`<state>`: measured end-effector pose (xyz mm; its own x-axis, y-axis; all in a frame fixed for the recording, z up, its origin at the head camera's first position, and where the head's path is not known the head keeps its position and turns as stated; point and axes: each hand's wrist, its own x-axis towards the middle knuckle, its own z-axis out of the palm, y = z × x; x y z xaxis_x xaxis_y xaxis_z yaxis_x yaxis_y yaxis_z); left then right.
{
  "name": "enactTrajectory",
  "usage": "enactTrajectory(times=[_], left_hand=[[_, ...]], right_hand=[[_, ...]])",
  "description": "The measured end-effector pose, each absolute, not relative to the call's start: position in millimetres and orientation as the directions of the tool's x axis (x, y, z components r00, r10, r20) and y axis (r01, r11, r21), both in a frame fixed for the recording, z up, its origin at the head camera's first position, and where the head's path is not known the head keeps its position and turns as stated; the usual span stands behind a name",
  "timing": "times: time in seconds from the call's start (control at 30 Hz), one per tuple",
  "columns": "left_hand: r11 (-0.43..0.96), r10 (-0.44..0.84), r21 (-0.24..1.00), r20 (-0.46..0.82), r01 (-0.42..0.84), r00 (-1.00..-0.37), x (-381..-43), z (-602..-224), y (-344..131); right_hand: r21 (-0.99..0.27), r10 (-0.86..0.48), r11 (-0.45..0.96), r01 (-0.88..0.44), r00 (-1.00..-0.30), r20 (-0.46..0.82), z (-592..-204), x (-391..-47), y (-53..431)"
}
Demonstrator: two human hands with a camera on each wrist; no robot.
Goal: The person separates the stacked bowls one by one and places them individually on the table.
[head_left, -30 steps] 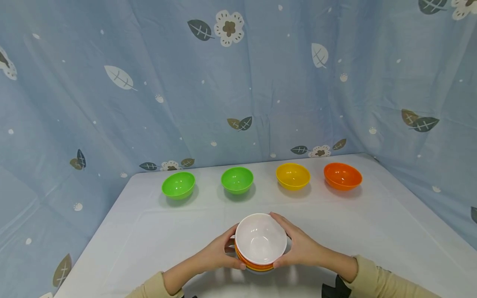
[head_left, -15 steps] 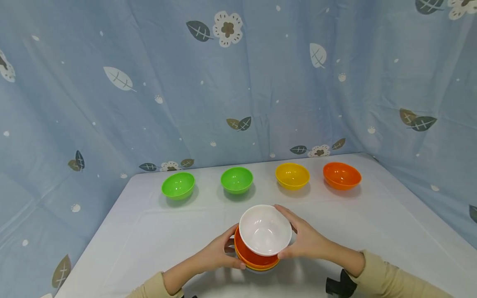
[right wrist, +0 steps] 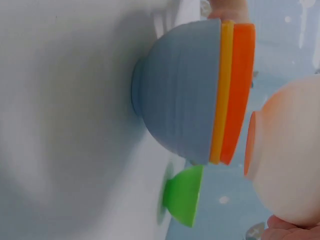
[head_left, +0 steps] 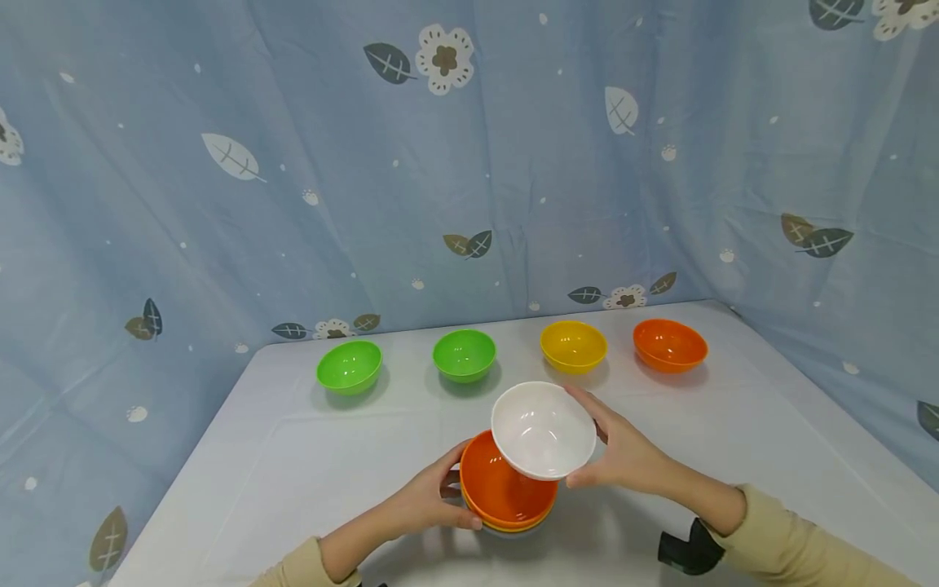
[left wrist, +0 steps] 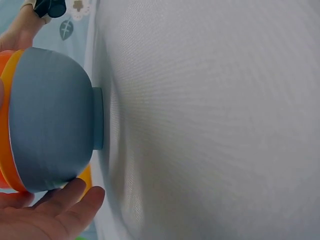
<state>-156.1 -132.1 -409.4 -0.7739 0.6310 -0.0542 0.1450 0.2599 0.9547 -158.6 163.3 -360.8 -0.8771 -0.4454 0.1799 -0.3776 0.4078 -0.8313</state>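
Observation:
A white bowl (head_left: 544,430) is held by its right side in my right hand (head_left: 623,452), raised above a nested stack. The stack has an orange bowl (head_left: 506,485) on top, a yellow bowl (right wrist: 223,90) under it and a blue-grey bowl (left wrist: 52,120) outermost, its foot on the table. My left hand (head_left: 433,496) holds the stack's left side, thumb near the front and fingers round the back. In the right wrist view the white bowl (right wrist: 292,150) is apart from the orange rim.
Along the back of the white table (head_left: 293,465) stand two green bowls, one left (head_left: 350,367) and one nearer the middle (head_left: 465,356), then another yellow bowl (head_left: 574,347) and another orange bowl (head_left: 670,346). A blue patterned curtain (head_left: 330,204) hangs behind.
My right hand has lifted the white bowl out of the stack and carried it up and to the right, uncovering the orange bowl. My left hand stays on the stack.

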Motion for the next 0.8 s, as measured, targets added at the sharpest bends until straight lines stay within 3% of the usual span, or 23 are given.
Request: enactTrajectory(times=[0.8], left_hand=[[0.279, 0.609, 0.953, -0.079, 0.120, -0.789, -153, -408, -132]], right_hand=[[-0.789, -0.316, 0.527, -0.316, -0.935, 0.163, -350, -159, 200]])
